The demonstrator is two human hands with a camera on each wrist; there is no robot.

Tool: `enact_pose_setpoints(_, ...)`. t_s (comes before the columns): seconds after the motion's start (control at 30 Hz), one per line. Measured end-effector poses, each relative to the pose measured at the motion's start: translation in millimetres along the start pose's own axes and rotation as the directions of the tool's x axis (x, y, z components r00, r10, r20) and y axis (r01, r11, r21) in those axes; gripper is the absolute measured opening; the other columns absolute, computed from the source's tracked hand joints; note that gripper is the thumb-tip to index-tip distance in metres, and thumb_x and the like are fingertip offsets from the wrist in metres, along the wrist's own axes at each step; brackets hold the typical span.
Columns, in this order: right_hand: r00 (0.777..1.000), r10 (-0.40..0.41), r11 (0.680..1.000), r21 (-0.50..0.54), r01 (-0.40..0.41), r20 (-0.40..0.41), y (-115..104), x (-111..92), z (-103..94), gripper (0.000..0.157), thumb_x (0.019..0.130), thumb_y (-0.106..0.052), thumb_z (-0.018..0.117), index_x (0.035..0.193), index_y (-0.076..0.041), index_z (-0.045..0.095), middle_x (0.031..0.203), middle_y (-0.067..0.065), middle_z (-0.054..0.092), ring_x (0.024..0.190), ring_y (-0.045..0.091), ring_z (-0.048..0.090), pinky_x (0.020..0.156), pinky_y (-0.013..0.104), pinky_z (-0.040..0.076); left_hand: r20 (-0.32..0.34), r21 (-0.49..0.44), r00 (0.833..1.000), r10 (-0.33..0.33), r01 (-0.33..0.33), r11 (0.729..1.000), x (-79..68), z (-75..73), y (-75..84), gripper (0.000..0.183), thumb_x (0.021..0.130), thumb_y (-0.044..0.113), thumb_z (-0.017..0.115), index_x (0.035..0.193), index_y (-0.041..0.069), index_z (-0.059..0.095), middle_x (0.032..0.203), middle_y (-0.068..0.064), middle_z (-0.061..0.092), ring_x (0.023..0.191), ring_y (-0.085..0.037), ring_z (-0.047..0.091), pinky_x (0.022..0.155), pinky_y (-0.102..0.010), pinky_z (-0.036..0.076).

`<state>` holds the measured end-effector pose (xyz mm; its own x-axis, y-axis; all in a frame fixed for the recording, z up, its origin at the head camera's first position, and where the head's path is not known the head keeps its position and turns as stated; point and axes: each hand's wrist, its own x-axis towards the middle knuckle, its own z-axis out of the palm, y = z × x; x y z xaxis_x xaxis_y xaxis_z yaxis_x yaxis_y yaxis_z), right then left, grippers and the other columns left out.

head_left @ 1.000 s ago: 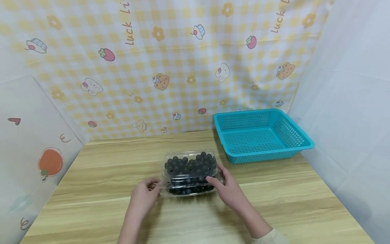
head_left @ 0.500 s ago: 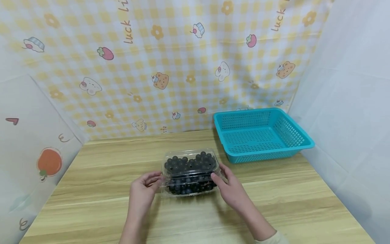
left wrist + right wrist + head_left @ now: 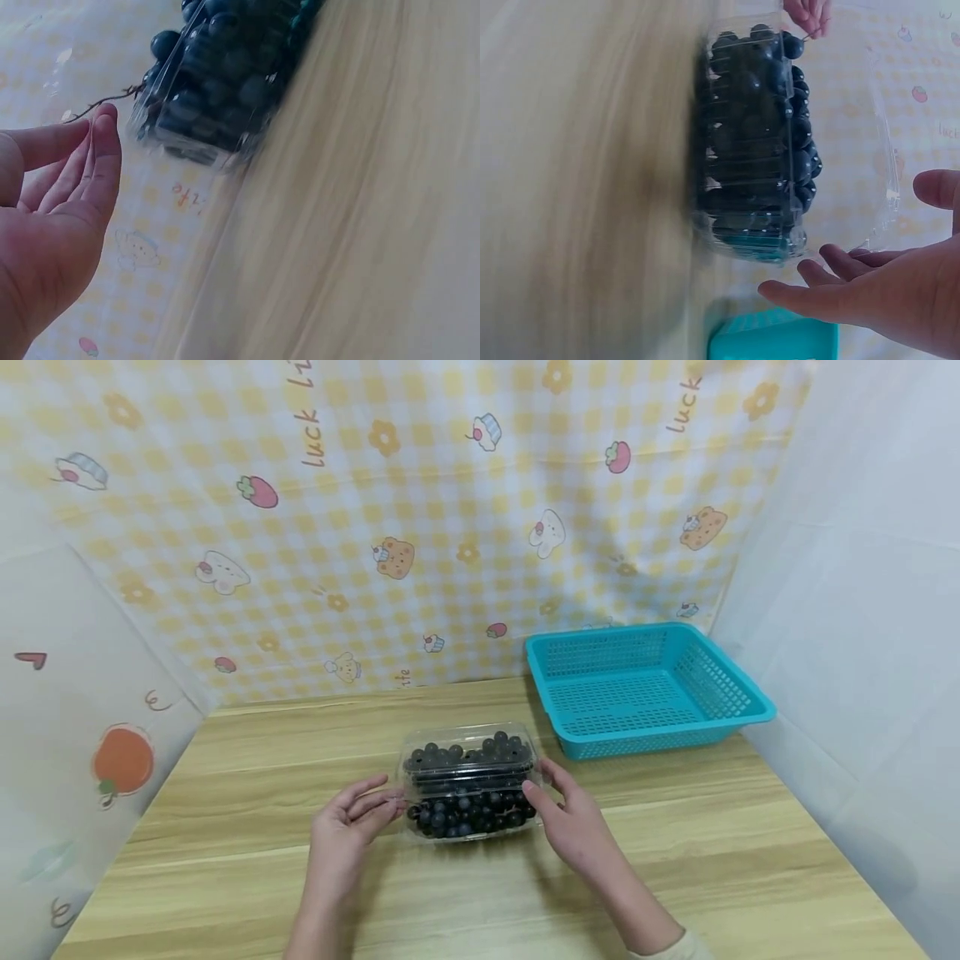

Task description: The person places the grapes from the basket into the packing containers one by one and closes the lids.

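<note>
A clear plastic box [image 3: 223,159] full of dark grapes [image 3: 468,814] sits mid-table between the hands. Its hinged lid [image 3: 891,180] is tilted up at the front, baring the front grapes. At the box's left end, my left hand [image 3: 341,831] pinches a thin brown stem [image 3: 112,98] between thumb and fingertips; the stem sticks out of the box. Beside the right end is my right hand [image 3: 577,827], fingers extended at the lid's edge and thumb held apart in the right wrist view. Whether those fingers touch the lid is hard to tell.
A turquoise perforated basket [image 3: 637,731] stands at the back right, close to the box. Wood-grain tabletop [image 3: 262,793] surrounds both. A checked cloth [image 3: 337,527] hangs behind the table, and white sheets [image 3: 847,610] rise at the sides.
The lid's front edge has risen and swung back, so more front grapes show. The left hand has drifted slightly left, with its fingers spread more. The right hand has stayed at the box's right end.
</note>
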<state>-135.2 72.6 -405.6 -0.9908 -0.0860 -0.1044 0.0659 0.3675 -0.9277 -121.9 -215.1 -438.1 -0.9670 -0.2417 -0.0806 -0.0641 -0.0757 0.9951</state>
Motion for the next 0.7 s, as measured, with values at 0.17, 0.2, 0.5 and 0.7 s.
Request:
enact_pose_setpoints(0.17,1.0,-0.007,1.0,0.018,0.007,0.007,-3,-1,-2.0,0.07,0.109,-0.038,0.06,0.165,-0.005,0.035,0.169,0.019,0.041,0.159,0.044,0.035,0.126,0.063,0.034,-0.015,-0.011,1.0,0.008,-0.008,1.0,1.0,10.6,-0.7,0.057,0.093,-0.006,0.075,0.146,-0.001,0.055,0.095,0.008,0.083,0.089,-0.009,0.08,0.088,-0.025,0.065)
enact_pose_setpoints(0.2,1.0,-0.006,1.0,0.019,0.006,0.008,-3,-1,-2.2,0.07,0.109,-0.038,0.059,0.166,-0.005,0.035,0.169,0.02,0.041,0.159,0.044,0.035,0.126,0.063,0.035,-0.015,-0.006,1.0,0.013,-0.013,1.0,1.7,12.7,-0.3,0.059,0.093,-0.005,0.075,0.147,0.0,0.054,0.096,0.006,0.083,0.089,-0.01,0.08,0.088,-0.025,0.065)
enact_pose_setpoints(0.5,0.999,0.026,0.999,-0.03,-0.025,0.021,3,0,-2.6,0.072,0.108,-0.039,0.059,0.165,0.0,0.035,0.169,0.025,0.039,0.156,0.048,0.036,0.123,0.065,0.037,-0.027,0.056,1.0,-0.009,0.01,0.998,4.3,19.3,2.6,0.066,0.091,0.0,0.081,0.15,0.011,0.053,0.124,-0.014,0.078,0.096,-0.007,0.079,0.089,-0.023,0.064)
enact_pose_setpoints(0.7,0.999,0.038,0.997,-0.065,-0.035,0.039,7,1,-3.1,0.075,0.108,-0.041,0.059,0.164,0.002,0.034,0.169,0.026,0.037,0.157,0.05,0.033,0.125,0.068,0.032,0.008,0.025,0.999,-0.045,0.044,0.999,-5.0,8.5,4.1,0.06,0.097,-0.011,0.058,0.154,0.004,0.046,0.147,-0.025,0.063,0.105,-0.008,0.078,0.096,-0.025,0.062)
